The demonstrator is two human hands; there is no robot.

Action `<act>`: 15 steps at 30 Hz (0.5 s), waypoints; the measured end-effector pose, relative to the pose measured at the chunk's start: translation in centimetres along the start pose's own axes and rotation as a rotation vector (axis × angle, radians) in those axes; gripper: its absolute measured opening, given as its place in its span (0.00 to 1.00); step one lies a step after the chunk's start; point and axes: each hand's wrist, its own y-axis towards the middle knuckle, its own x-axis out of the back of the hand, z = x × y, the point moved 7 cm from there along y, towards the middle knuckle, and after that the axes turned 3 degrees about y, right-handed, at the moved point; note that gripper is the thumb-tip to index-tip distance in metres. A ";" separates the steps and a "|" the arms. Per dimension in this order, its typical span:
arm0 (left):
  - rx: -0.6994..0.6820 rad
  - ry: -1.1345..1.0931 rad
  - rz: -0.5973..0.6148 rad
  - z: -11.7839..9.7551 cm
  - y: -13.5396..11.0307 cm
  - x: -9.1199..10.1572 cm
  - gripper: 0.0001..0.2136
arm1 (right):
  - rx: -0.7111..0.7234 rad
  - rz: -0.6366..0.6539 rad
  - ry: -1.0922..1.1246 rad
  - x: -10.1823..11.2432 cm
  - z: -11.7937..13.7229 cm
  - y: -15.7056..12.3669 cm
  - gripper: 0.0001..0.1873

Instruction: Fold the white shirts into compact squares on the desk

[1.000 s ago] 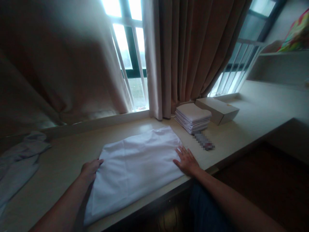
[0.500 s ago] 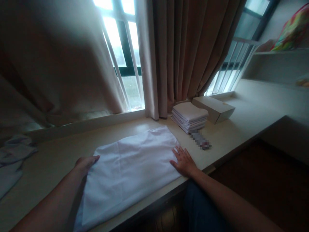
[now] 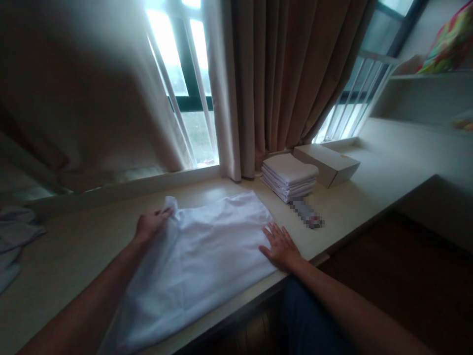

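Observation:
A white cloth (image 3: pixel 210 246) lies spread on the pale counter (image 3: pixel 84 246) in front of me. My left hand (image 3: pixel 150 224) pinches the cloth's far left corner and holds it lifted off the counter. My right hand (image 3: pixel 281 245) lies flat, fingers spread, pressing on the cloth's right edge. A stack of folded white cloths (image 3: pixel 290 176) sits behind and to the right of the spread cloth.
A flat cardboard box (image 3: pixel 327 163) lies right of the stack, and a small blurred object (image 3: pixel 306 213) lies in front of it. Brown curtains (image 3: pixel 281 74) hang at the window behind. A crumpled pale cloth (image 3: pixel 13 236) is at the far left. The counter's front edge runs under my arms.
My left hand moved from the cloth's left edge up to its far left corner, closed on it and lifted it. My right hand stayed in place.

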 end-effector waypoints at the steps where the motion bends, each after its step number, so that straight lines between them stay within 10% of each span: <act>1: -0.124 0.024 0.076 -1.8 -1.7 -1.6 0.19 | -0.001 0.003 -0.003 0.0 0.0 0.0 0.40; 5: -0.784 0.401 0.187 -7.3 -12.8 -9.4 0.14 | 0.008 0.002 -0.016 0.0 0.0 -0.1 0.39; 9: -1.153 0.639 0.259 -7.1 -22.2 -15.7 0.17 | 0.017 -0.014 -0.025 0.0 0.0 -0.1 0.39; 15: -1.329 0.714 0.219 -6.4 -25.1 -15.6 0.21 | 0.016 -0.019 -0.023 0.0 0.1 -0.1 0.38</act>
